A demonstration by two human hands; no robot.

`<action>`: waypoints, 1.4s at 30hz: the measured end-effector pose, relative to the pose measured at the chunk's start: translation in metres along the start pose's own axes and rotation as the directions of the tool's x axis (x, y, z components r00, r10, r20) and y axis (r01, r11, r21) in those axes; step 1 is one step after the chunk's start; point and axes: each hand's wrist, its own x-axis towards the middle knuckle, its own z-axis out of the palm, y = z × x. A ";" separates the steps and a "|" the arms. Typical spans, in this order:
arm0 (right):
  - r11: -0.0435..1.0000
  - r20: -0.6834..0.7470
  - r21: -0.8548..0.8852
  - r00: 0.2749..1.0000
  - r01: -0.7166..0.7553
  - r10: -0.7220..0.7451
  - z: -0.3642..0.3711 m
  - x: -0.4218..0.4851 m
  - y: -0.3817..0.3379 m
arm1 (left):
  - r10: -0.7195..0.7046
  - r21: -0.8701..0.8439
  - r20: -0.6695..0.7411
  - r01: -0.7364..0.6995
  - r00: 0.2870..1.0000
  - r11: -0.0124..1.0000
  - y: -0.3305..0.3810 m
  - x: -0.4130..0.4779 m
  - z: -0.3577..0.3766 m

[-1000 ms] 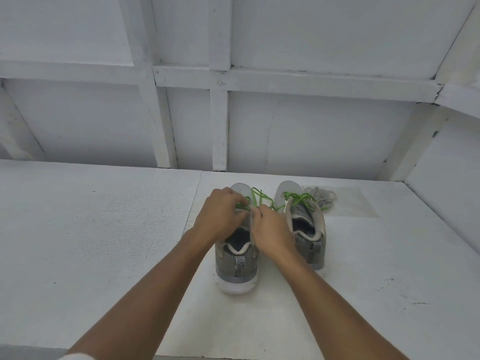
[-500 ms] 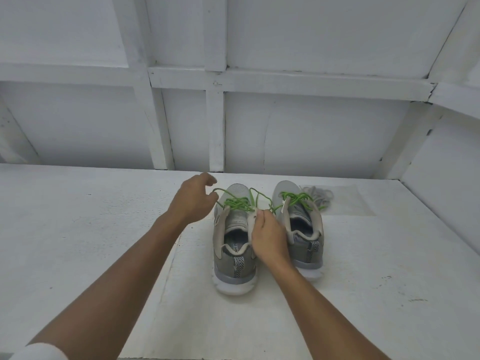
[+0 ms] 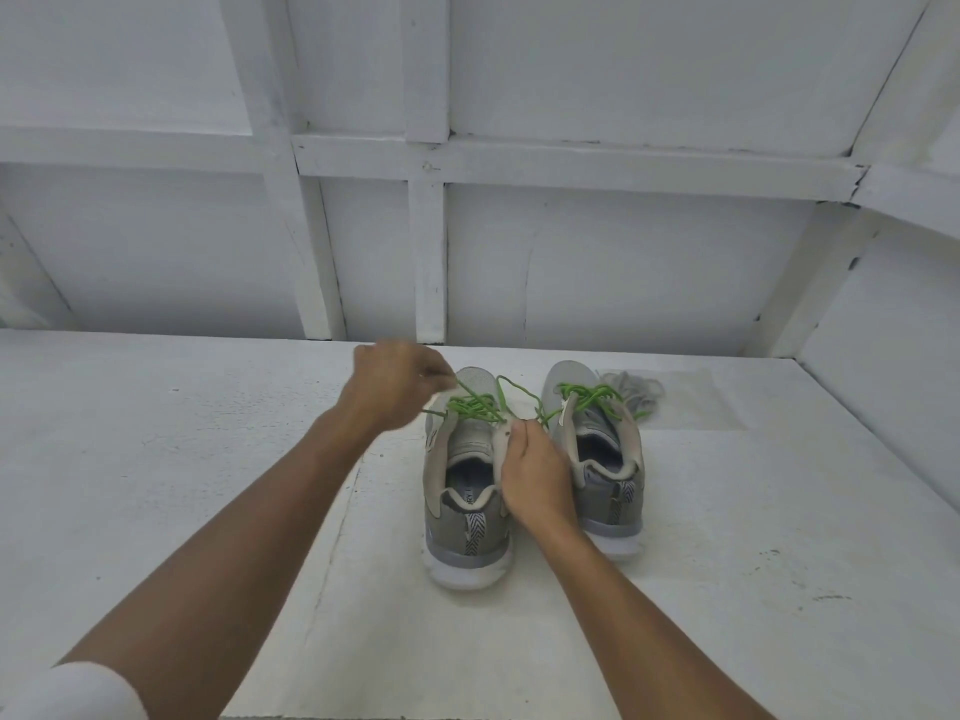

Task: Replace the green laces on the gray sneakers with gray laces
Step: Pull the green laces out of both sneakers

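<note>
A white sleeve (image 3: 78, 688) edges the near corner of my remote view as both forearms reach across the white table (image 3: 208, 511). My right hand (image 3: 535, 470) clamps the eyelet flap of the nearer gray sneaker (image 3: 449, 527), whose heel faces me. Beyond it and to its left, my left hand (image 3: 395, 389), blurred, pinches a strand of that shoe's green lace (image 3: 475, 407) raised above the toe; the hands are apart. Just right of the right hand stands the second sneaker (image 3: 602, 475), its green lace (image 3: 592, 394) loosely bunched. Past it, the gray laces (image 3: 631, 394) lie heaped before the white panelled wall (image 3: 623, 252).
</note>
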 end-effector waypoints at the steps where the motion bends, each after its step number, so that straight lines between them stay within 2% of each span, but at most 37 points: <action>1: 1.000 -0.003 0.003 1.000 0.004 -0.004 0.000 0.000 0.000 | -0.050 -0.039 -0.030 0.049 0.998 0.998 -0.005 0.002 -0.007; 3: 1.000 -0.010 0.011 1.000 0.011 -0.011 0.001 0.000 0.000 | -0.113 -0.052 -0.066 0.109 0.991 0.993 -0.013 0.004 -0.015; 5: 1.000 -0.021 0.014 1.000 0.017 -0.017 0.002 0.000 0.001 | -0.105 -0.034 -0.060 0.104 0.993 0.994 -0.014 0.004 -0.012; 9: 1.000 -0.026 0.020 1.000 0.011 -0.010 0.004 0.001 0.003 | 0.068 -0.033 0.016 -0.068 0.998 0.997 0.004 -0.005 0.007; 12: 1.000 -0.020 0.023 1.000 -0.005 0.006 0.003 0.001 0.002 | 0.185 0.035 0.123 -0.191 0.975 0.981 0.025 -0.012 0.026; 15: 1.000 -0.010 0.018 1.000 -0.014 0.015 0.001 0.000 0.004 | 0.209 0.085 0.174 -0.226 0.962 0.970 0.032 -0.014 0.038; 21: 1.000 -0.020 0.010 1.000 -0.006 0.006 0.003 0.000 0.002 | 0.227 0.141 0.172 -0.252 0.959 0.957 0.026 -0.013 0.037; 25: 1.000 -0.010 0.019 1.000 -0.017 0.017 0.002 0.001 0.002 | 0.241 0.077 0.168 -0.256 0.956 0.963 0.026 -0.013 0.041; 32: 1.000 -0.028 0.007 0.999 0.018 -0.018 0.002 0.000 0.002 | 0.259 0.101 0.105 -0.269 0.960 0.958 0.024 -0.011 0.039; 39: 1.000 -0.024 0.000 0.999 0.021 -0.021 0.003 0.000 0.003 | 0.140 0.071 -0.087 -0.134 0.986 0.988 0.000 0.003 0.010; 42: 1.000 -0.027 -0.003 0.999 0.021 -0.021 0.003 0.000 0.003 | 0.093 0.060 -0.071 -0.088 0.993 0.994 -0.004 0.004 0.009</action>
